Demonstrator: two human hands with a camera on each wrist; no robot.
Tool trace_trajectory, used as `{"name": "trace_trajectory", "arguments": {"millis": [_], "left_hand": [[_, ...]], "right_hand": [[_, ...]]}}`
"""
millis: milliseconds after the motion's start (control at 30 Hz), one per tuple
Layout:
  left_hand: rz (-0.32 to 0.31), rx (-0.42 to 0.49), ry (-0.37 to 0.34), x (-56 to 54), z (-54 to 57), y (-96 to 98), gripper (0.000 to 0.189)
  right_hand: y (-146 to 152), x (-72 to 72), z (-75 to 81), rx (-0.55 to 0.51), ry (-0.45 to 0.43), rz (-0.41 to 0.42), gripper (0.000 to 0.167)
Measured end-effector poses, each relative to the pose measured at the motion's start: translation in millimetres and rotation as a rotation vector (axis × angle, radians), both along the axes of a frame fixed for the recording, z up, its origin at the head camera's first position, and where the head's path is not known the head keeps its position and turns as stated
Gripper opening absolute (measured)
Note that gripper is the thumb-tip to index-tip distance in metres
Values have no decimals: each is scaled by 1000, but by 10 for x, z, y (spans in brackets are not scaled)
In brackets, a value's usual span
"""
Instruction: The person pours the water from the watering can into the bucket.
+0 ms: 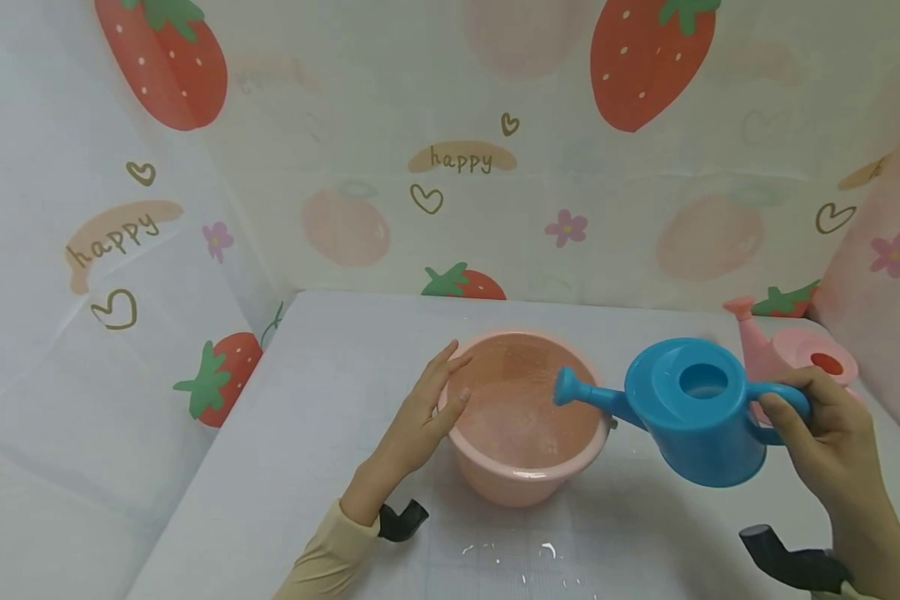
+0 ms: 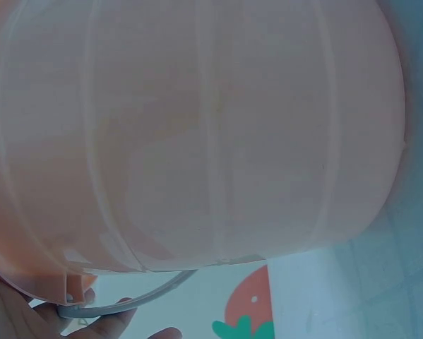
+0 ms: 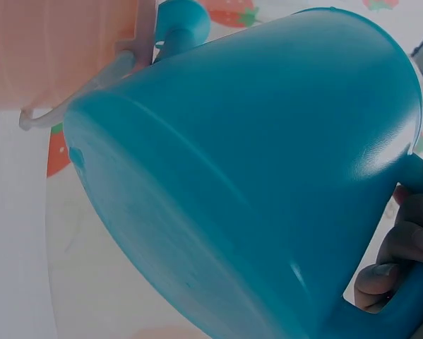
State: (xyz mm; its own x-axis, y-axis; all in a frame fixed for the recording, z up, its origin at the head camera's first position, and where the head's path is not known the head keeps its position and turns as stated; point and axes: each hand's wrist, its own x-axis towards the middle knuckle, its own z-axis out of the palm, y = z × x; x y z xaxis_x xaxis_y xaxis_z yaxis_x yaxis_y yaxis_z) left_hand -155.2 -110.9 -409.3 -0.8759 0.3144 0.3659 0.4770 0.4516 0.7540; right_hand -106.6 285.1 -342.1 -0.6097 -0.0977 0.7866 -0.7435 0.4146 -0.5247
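Observation:
A pink bucket (image 1: 517, 496) stands on the table with its grey handle (image 2: 137, 299) hanging down. What looks like water is inside. My left hand (image 1: 422, 408) touches the bucket's left rim, thumb over the edge, fingers spread and fairly straight. In the left wrist view, its fingers (image 2: 112, 326) show beside the grey handle. My right hand (image 1: 832, 433) grips the handle of a blue watering can (image 1: 708, 442), held off the table right of the bucket. Its spout reaches over the bucket's right rim. No stream is visible from the spout.
A pink watering can (image 1: 813, 346) stands behind the blue one, partly hidden by it and by my right hand. Water drops (image 1: 547, 550) lie on the white table (image 1: 330, 367) near its front. Strawberry-printed sheets (image 1: 450, 225) rise behind and along both sides.

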Motion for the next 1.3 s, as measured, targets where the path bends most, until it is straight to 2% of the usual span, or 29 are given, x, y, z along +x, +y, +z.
{"name": "trace_trajectory", "arguments": {"millis": [800, 1300], "left_hand": [[-2, 0, 3, -9, -9, 7, 47], [1, 1, -5, -24, -23, 7, 48]], "right_hand": [[-16, -9, -35, -35, 4, -34, 11], [-56, -9, -38, -29, 60, -90, 15]]}}
